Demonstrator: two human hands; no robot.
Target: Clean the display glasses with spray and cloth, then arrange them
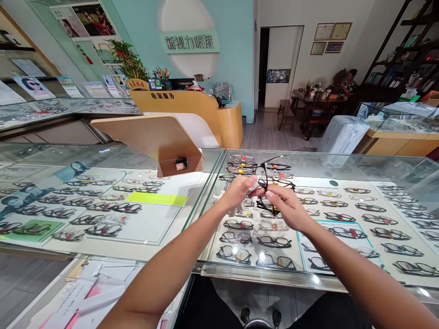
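Above the glass display counter [274,282], a pair of black-framed eyeglasses [262,176] is held upright, one temple reaching up and to the right. My right hand [287,204] pinches the lower part of the frame between thumb and fingers. On the other side, my left hand [239,189] is closed around a crumpled white cloth or tissue [253,183], its thumb pressing it against a lens. Part of the white material hangs below the left hand. Beneath both hands, rows of eyeglasses [274,241] lie under the glass.
A board with a wooden back [144,132], likely a tabletop mirror, stands on the counter to the left. More display glasses [103,229] lie in the left case. Further back are a cash desk [226,123], a plastic-wrapped box [343,135] and a seated person [348,87] at a table.
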